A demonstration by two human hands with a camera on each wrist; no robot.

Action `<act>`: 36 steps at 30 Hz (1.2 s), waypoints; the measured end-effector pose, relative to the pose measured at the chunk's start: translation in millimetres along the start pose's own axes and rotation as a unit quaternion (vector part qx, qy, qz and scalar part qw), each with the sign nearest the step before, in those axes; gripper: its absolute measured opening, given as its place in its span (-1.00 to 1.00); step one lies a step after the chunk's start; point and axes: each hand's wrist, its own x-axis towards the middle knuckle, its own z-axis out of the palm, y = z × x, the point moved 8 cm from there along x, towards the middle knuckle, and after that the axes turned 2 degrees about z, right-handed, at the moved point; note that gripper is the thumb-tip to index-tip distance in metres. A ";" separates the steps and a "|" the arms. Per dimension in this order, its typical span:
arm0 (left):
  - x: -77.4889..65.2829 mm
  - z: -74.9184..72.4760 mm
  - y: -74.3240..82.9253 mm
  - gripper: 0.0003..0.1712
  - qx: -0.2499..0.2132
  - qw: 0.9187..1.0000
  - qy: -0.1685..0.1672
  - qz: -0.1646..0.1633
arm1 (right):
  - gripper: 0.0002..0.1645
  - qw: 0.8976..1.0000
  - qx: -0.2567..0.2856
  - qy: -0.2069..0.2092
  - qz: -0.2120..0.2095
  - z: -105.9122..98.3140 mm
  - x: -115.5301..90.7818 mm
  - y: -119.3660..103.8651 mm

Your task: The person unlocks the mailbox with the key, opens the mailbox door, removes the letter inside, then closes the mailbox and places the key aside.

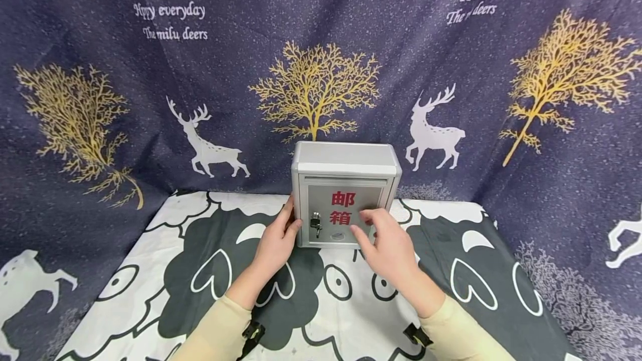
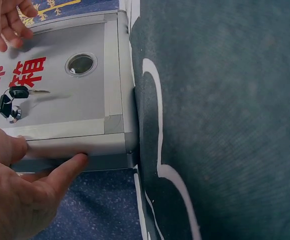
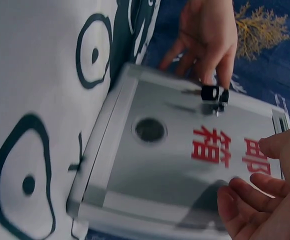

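Note:
A silver metal mailbox with red characters stands upright on the cloth, its door facing me. Two keys on a ring hang at the lock on the door's left side, one in the lock. Low on the door is a small round window. My left hand rests against the mailbox's left side, thumb by the front edge and fingers along the side wall. In front of the door's right part, my right hand hovers with fingers loosely bent and nothing in them; the right wrist view shows its shadow on the door.
The mailbox stands on a cloth printed with black and white sheep, near its far edge. Behind it hangs a dark blue curtain with deer and golden trees. A narrow slot runs across the mailbox's upper front.

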 end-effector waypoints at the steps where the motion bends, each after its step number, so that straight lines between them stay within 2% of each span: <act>1: 0.0 0.1 -0.1 -0.19 -0.001 1.000 0.000 0.000 | -0.58 1.000 -0.001 -0.003 -0.007 3.5 0.8 -3.5; 12: -0.9 0.4 -0.2 -0.18 0.004 1.000 -0.001 0.008 | -0.56 0.997 -0.004 -0.017 -0.081 40.5 9.1 -37.7; 18: -1.4 1.6 -1.5 -0.18 0.005 1.000 -0.001 0.002 | -0.56 0.996 -0.027 -0.055 -0.058 59.6 14.6 -45.1; 21: -1.1 2.0 -1.3 -0.19 0.005 1.000 0.000 0.000 | -0.57 0.996 -0.036 -0.061 -0.050 63.7 15.9 -48.6; 36: -0.9 2.8 -1.7 -0.18 0.001 1.000 -0.004 0.001 | -0.63 0.994 -0.069 0.033 -0.072 64.6 20.8 -59.1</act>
